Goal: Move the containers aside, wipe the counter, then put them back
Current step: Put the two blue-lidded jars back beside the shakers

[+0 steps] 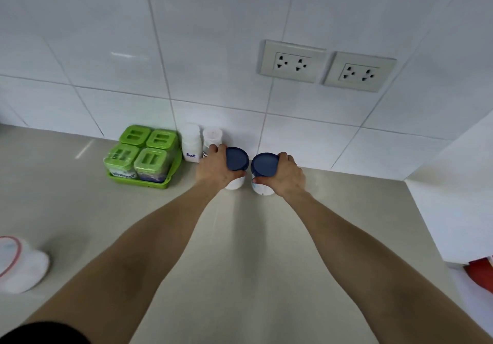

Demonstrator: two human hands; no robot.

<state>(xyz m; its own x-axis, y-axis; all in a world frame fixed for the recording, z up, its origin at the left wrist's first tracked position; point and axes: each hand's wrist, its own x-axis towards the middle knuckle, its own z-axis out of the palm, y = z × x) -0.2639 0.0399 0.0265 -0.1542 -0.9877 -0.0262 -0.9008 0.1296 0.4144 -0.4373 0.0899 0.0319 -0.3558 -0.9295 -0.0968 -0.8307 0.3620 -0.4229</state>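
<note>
Two white jars with dark blue lids stand side by side near the tiled wall on the beige counter (240,237). My left hand (214,169) wraps around the left blue-lidded jar (237,159). My right hand (286,174) grips the right blue-lidded jar (264,165). Both jars rest on or just above the counter; I cannot tell which. Behind my left hand stand a white "Salt" bottle (191,143) and a small white jar (212,136) against the wall.
A green tray (149,182) with several green-lidded containers sits left of the salt bottle. A white container with a pink rim (18,263) lies at the near left. Two wall sockets (292,62) are above. A white side wall (453,197) bounds the right.
</note>
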